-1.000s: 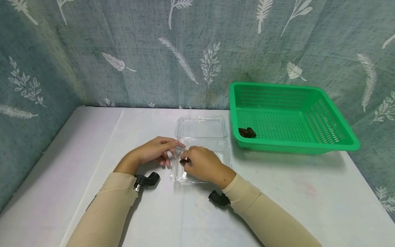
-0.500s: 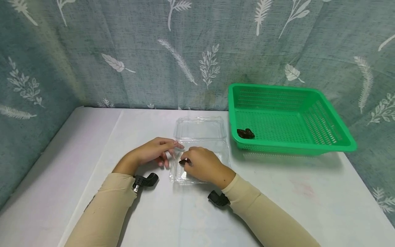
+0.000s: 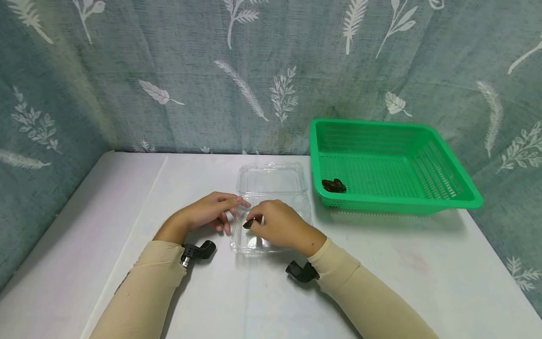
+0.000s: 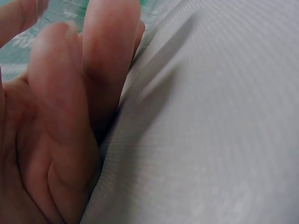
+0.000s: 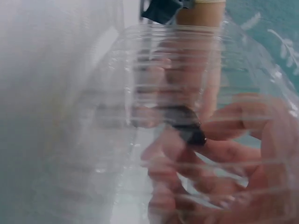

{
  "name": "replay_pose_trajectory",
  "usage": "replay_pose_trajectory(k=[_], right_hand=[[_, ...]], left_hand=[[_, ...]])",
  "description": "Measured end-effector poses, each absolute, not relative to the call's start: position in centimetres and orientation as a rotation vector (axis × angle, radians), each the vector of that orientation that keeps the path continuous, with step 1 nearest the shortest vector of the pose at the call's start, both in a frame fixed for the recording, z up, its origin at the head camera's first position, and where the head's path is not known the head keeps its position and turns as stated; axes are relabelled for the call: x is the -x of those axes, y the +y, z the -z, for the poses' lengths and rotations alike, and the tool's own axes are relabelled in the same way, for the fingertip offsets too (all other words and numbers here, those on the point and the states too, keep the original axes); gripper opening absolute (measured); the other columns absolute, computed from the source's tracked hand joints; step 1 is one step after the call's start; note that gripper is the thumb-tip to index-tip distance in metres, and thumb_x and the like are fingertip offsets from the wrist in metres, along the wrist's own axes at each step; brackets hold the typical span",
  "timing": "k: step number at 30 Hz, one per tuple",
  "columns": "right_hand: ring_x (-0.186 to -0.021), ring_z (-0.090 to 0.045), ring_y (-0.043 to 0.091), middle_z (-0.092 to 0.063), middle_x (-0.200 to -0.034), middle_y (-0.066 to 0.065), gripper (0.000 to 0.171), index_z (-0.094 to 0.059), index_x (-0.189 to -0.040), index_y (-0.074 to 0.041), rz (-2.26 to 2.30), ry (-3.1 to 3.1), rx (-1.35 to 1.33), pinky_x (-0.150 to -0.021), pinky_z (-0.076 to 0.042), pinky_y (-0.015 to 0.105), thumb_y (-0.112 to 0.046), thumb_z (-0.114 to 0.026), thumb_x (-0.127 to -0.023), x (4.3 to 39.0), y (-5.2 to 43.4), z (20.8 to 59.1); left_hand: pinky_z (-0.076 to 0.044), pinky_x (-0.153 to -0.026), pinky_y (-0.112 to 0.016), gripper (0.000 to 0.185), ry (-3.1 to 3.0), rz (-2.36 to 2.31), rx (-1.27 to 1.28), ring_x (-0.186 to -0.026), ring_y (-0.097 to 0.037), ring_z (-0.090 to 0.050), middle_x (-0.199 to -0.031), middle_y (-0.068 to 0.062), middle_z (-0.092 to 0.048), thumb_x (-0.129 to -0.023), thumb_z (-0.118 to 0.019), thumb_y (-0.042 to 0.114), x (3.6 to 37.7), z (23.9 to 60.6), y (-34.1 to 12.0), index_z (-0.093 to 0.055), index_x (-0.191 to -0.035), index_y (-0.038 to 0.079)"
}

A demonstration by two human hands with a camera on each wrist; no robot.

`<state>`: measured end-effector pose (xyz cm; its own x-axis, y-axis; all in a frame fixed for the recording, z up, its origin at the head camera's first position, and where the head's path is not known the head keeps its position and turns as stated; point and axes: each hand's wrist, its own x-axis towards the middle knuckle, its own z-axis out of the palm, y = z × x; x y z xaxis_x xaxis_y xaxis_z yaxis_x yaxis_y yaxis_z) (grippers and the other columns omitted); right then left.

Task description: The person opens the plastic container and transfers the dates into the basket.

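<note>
A clear plastic clamshell box lies open on the white table, its lid folded back towards the wall. Inside its base, my right hand pinches a dark brown, glossy oblong piece that looks like a date. Seen through the ribbed plastic in the right wrist view, the same date sits between the fingertips. At the box's left rim, my left hand rests with relaxed fingers, the upper ones reaching over the edge. The left wrist view shows its lower fingers loosely bent beside the tablecloth.
A green perforated basket stands at the back right, close to the box. Several more dates lie in its near left corner. Behind the table hangs a grey-green leaf-patterned curtain. Black wrist cameras sit on both wrists.
The right hand, still inside the box, has turned slightly, and the date in its fingers is tilted a little differently. The left hand stays at the rim. The head view has shifted slightly.
</note>
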<state>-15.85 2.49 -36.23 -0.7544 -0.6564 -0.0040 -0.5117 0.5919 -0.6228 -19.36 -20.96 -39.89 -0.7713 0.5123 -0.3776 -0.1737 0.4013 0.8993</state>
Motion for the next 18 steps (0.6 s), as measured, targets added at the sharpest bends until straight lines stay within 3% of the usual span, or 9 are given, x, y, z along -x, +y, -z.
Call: replay_pose_trajectory(k=[4, 8, 18], right_hand=[[-0.068, -0.054, 0.009, -0.072, -0.091, -0.003, 0.027, -0.078, -0.104, -0.012, 1.053, 2.528, 0.923, -0.062, -0.046, 0.022, -0.007, -0.056, -0.088, 16.0, 3.1, 35.8], [-0.072, -0.057, 0.012, -0.073, -0.097, -0.001, 0.027, -0.078, -0.106, -0.013, 1.244, 2.468, 0.841, -0.061, -0.046, 0.023, -0.008, -0.056, -0.090, 15.9, 4.2, 34.8], [-0.079, -0.062, 0.016, -0.074, -0.107, 0.003, 0.027, -0.077, -0.111, -0.012, 1.481, 2.513, 0.779, -0.070, -0.054, 0.030, -0.008, -0.057, -0.093, 15.0, 8.7, 33.0]], left_hand=[[-0.051, -0.052, -0.024, 0.048, 2.027, -1.406, -0.275, -0.058, -0.014, -0.065, -0.093, -0.004, -0.054, -0.106, -0.044, 0.044, 19.4, 40.1, -20.8, -0.060, -0.137, 0.010], [-0.051, -0.053, -0.024, 0.050, 2.024, -1.407, -0.273, -0.059, -0.014, -0.065, -0.095, -0.005, -0.054, -0.106, -0.044, 0.045, 19.6, 40.1, -20.6, -0.059, -0.138, 0.010], [-0.052, -0.053, -0.025, 0.049, 2.037, -1.385, -0.294, -0.060, -0.014, -0.066, -0.104, -0.012, -0.054, -0.107, -0.042, 0.044, 19.4, 39.7, -20.7, -0.059, -0.138, 0.011]])
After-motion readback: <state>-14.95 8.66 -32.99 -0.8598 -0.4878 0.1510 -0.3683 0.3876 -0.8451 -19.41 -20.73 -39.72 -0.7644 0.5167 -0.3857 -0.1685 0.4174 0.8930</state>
